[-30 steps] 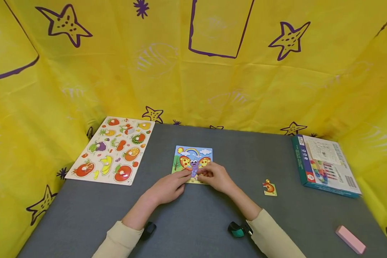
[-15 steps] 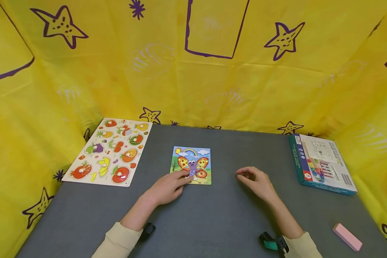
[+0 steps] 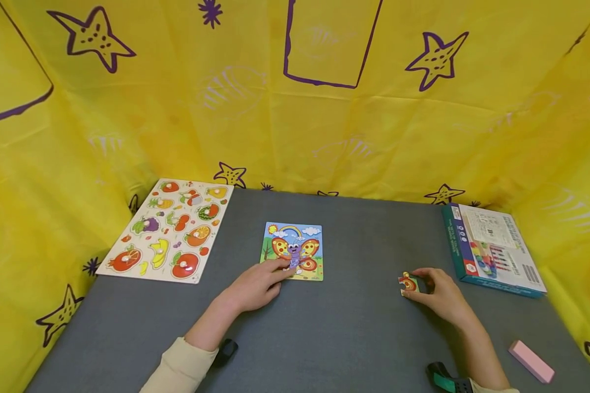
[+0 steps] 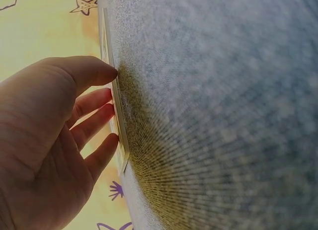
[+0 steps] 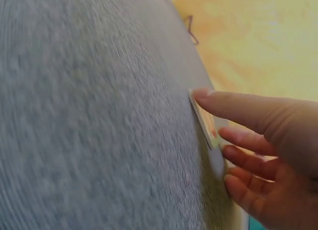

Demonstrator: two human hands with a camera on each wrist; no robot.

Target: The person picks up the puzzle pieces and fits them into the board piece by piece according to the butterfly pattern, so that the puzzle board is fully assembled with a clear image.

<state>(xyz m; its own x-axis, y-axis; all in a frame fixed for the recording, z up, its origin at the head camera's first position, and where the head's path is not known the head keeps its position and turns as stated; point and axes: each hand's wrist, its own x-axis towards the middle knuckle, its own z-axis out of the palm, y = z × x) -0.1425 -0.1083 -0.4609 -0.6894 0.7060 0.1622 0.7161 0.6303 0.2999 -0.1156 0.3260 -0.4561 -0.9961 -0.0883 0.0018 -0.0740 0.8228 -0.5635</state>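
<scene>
A square butterfly jigsaw puzzle [image 3: 300, 234] lies flat at the middle of the table. My left hand [image 3: 255, 286] rests its fingertips on the puzzle's lower left part, which they hide. The left wrist view has the thumb against the edge of the puzzle [image 4: 120, 125] and the other fingers extended onto it. Over to the right, my right hand [image 3: 442, 299] pinches a loose puzzle piece [image 3: 410, 284] with a red and orange swirl, thumb at the near edge and a finger at the far edge. The piece [image 5: 204, 119] looks low at the table surface in the right wrist view.
A wooden fruit peg puzzle [image 3: 169, 234] lies at the left. At the far right is a flat teal and white box [image 3: 496, 248], with a pink block [image 3: 532, 361] nearer the front. Yellow patterned cloth [image 3: 295, 131] walls the grey table [image 3: 334, 338].
My right hand has left the butterfly puzzle, moved right across the table and taken hold of the loose piece. The left hand has stayed on the puzzle.
</scene>
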